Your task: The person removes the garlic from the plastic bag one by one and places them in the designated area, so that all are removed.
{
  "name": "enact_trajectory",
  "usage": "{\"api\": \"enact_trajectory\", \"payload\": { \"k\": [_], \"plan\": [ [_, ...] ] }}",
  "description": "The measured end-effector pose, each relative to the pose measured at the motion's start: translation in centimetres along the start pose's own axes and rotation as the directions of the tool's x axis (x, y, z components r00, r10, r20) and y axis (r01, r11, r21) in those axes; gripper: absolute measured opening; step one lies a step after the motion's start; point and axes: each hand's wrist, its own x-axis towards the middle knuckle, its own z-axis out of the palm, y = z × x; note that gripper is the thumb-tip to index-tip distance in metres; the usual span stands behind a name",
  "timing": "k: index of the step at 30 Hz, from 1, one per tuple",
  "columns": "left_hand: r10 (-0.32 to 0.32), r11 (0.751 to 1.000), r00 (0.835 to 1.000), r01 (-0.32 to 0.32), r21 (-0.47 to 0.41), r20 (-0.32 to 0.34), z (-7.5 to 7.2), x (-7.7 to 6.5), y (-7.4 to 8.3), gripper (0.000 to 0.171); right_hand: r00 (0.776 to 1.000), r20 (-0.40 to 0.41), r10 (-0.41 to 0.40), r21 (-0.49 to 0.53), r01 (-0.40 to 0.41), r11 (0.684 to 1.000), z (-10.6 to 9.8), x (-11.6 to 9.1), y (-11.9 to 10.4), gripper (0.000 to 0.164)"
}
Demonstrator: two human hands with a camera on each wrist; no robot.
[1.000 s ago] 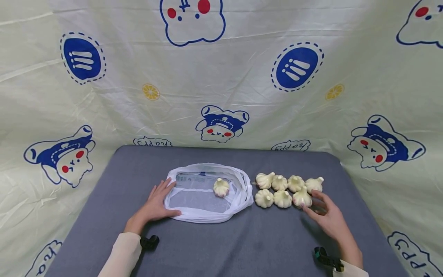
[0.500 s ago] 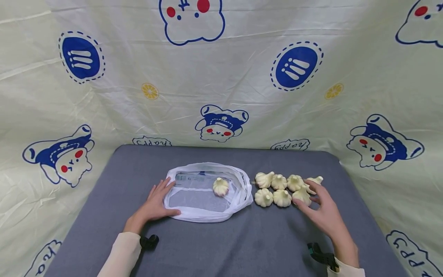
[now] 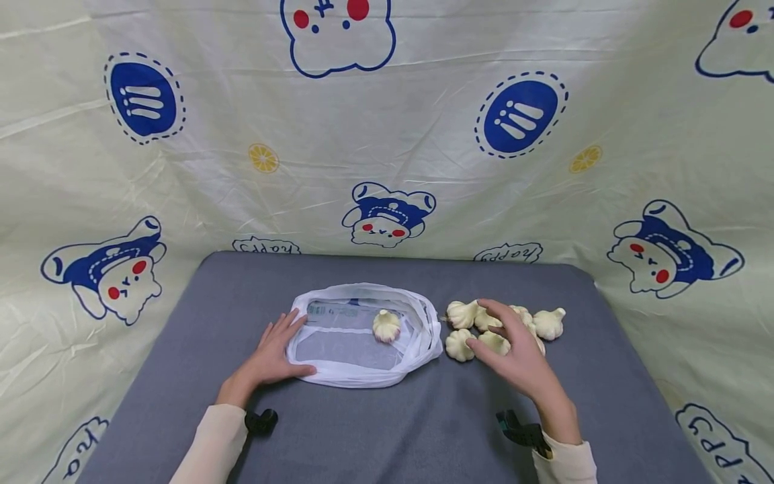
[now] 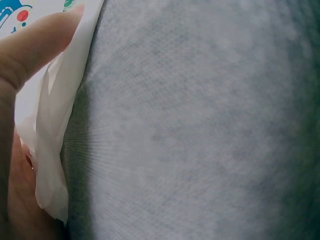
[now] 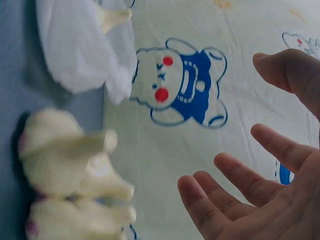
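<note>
A white plastic bag (image 3: 357, 379) lies with its mouth spread wide on the grey table. One garlic bulb (image 3: 385, 327) sits inside it, toward the right. My left hand (image 3: 272, 356) rests on the bag's left rim, fingers spread and thumb reaching over the near edge; the left wrist view shows the thumb (image 4: 40, 42) against the plastic. To the right of the bag, several garlic bulbs (image 3: 460, 345) stand in two rows, some partly covered by my right hand (image 3: 523, 356). That hand hovers over them with fingers apart; the right wrist view shows nothing in its grasp.
A patterned cloth (image 3: 387, 134) hangs behind the table's back edge. Grey tabletop (image 3: 387, 444) extends in front of the bag. A black wrist camera (image 3: 261, 423) is on the left wrist, another black one (image 3: 520, 433) on the right.
My right hand has moved left along the garlic, from the right end of the rows toward the bulbs nearest the bag. The left hand and the bag stay in place.
</note>
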Motion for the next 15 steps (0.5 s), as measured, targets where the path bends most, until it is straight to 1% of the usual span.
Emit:
{"api": "enact_trajectory", "payload": {
  "k": [4,7,15],
  "plan": [
    [-0.003,1.0,1.0,0.003,-0.004,0.003,0.0,0.0,0.1,0.11,0.999,0.039,0.007,0.053,-0.009,0.999,1.1,0.8,-1.0,0.066],
    [-0.003,1.0,1.0,0.003,-0.009,0.005,-0.1,0.0,0.1,0.11,0.998,0.066,-0.004,0.079,-0.001,0.997,2.1,1.5,-1.7,0.068],
    [0.002,1.0,1.0,-0.002,-0.005,0.01,-0.1,0.0,0.1,0.11,0.987,0.162,-0.015,0.109,-0.002,0.994,5.0,3.2,-3.5,0.074]
  ]
}}
